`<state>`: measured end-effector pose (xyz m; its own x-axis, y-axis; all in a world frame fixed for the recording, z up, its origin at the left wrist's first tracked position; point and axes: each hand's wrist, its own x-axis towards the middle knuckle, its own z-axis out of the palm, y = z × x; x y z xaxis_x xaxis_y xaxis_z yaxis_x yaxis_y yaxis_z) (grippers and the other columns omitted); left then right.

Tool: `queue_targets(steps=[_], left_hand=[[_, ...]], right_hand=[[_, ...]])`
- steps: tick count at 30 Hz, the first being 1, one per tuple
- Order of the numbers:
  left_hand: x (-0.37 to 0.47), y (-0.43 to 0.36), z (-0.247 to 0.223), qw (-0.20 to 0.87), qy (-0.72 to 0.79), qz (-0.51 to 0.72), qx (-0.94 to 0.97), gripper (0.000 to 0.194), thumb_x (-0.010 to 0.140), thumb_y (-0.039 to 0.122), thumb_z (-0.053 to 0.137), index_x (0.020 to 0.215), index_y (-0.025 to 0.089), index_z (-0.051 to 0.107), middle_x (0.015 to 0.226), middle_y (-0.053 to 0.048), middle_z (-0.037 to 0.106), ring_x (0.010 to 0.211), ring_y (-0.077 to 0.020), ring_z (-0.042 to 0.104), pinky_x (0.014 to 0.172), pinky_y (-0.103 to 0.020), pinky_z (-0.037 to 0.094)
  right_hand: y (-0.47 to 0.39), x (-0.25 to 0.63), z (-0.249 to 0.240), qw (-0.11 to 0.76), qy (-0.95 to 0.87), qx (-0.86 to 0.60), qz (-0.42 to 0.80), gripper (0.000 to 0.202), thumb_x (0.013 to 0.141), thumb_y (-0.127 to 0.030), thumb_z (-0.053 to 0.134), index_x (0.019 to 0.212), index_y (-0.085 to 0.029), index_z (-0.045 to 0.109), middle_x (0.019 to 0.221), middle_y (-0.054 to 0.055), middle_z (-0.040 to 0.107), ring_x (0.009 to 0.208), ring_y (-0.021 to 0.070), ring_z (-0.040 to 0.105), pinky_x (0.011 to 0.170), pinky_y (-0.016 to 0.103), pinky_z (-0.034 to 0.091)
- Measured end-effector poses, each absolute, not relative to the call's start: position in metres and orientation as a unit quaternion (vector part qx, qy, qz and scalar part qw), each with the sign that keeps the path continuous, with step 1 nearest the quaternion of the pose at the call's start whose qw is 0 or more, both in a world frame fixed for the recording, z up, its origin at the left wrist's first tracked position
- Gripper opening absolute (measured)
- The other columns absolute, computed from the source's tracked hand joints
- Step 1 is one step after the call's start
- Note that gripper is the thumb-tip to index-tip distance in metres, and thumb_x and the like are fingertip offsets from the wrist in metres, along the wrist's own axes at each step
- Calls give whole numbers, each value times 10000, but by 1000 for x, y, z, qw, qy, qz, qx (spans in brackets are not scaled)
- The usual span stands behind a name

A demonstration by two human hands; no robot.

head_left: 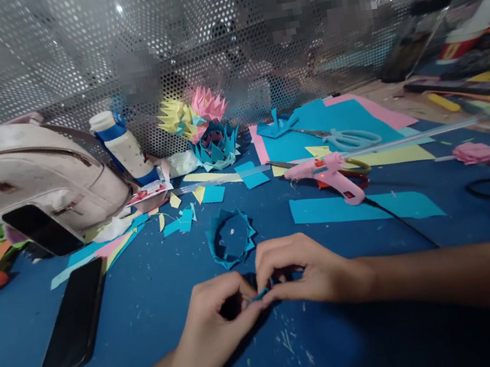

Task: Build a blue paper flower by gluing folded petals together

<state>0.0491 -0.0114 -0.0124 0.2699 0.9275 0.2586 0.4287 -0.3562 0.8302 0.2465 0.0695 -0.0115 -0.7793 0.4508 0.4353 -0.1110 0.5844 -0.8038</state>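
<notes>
My left hand [223, 318] and my right hand [306, 270] meet low in the middle of the head view. Both pinch a small piece of blue paper [259, 296] between thumbs and fingertips; most of it is hidden by the fingers. Just beyond them a ring of folded blue paper points [251, 242] lies on the table. Past my right hand rests a strip of blue paper [366, 207], with a pink glue gun [325, 173] lying behind it.
Two black phones [73, 322] are at left, one leaning on a white backpack [30, 163]. A bottle [121, 145], folded paper flowers [214, 141] and scissors [350, 139] stand or lie farther back. The glue gun's cord [402, 223] trails right. Perforated metal [199, 22] closes off the back.
</notes>
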Motion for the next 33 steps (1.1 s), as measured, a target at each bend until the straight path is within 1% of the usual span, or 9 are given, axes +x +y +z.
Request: queue_targets(steps=[2,4,7,10,14,17,20,27,33], left_hand=[[45,-12,-11,306,435,407,743,175,870,330,708,822,201,600,678,45,583,570,-83,502,530,-183,379],[39,-9,-9,248,396,456,757,333,832,399,742,1072,230,584,874,6,629,728,-122,572,651,-214,455],[27,3,-7,91,415,503,753,446,802,396,774,1149,222,553,1042,-48,583,916,-180,548,802,-286,449],[20,18,-7,38,453,438,776,420,824,376,755,1148,229,534,1112,-67,587,1065,-241,535,949,-399,376],[18,29,-10,53,473,366,800,249,825,343,756,986,246,592,1118,-43,593,1090,-259,541,962,-449,331],[17,30,-12,59,481,371,792,164,821,305,759,851,233,614,1144,-42,564,1109,-265,527,964,-463,342],[16,30,-12,82,473,385,788,136,824,259,752,829,224,621,1146,-47,550,1111,-258,529,962,-457,379],[15,31,-12,112,458,395,788,128,830,199,736,805,213,611,1145,-50,569,1110,-239,539,960,-431,411],[12,33,-9,69,445,365,815,147,835,224,740,803,221,597,1120,-26,663,1090,-238,571,981,-451,347]], right_hand=[[70,246,-6,325,-827,-109,446,109,882,-256,688,831,-159,695,775,26,646,698,102,572,629,210,444],[73,245,4,347,-817,-121,444,111,882,-246,682,808,-164,694,776,31,662,731,118,593,655,230,452],[81,245,21,381,-810,-153,419,85,856,-217,695,784,-173,693,788,33,679,769,141,599,674,254,453],[94,245,34,385,-814,-197,389,60,839,-203,693,783,-182,699,808,26,687,766,143,591,692,267,448],[112,240,41,347,-838,-234,349,58,820,-239,707,790,-189,704,807,10,693,770,141,589,701,272,423],[124,232,40,270,-884,-220,313,44,814,-225,706,791,-188,700,803,3,688,780,140,588,720,274,410],[133,222,39,223,-909,-207,283,38,813,-205,696,789,-177,696,795,4,682,778,141,594,722,273,403],[131,213,31,148,-913,-195,326,13,786,-159,690,773,-161,691,736,-12,655,720,118,592,678,248,393],[132,214,23,120,-896,-183,386,52,781,-172,712,757,-137,682,690,-13,646,665,103,578,645,231,398]])
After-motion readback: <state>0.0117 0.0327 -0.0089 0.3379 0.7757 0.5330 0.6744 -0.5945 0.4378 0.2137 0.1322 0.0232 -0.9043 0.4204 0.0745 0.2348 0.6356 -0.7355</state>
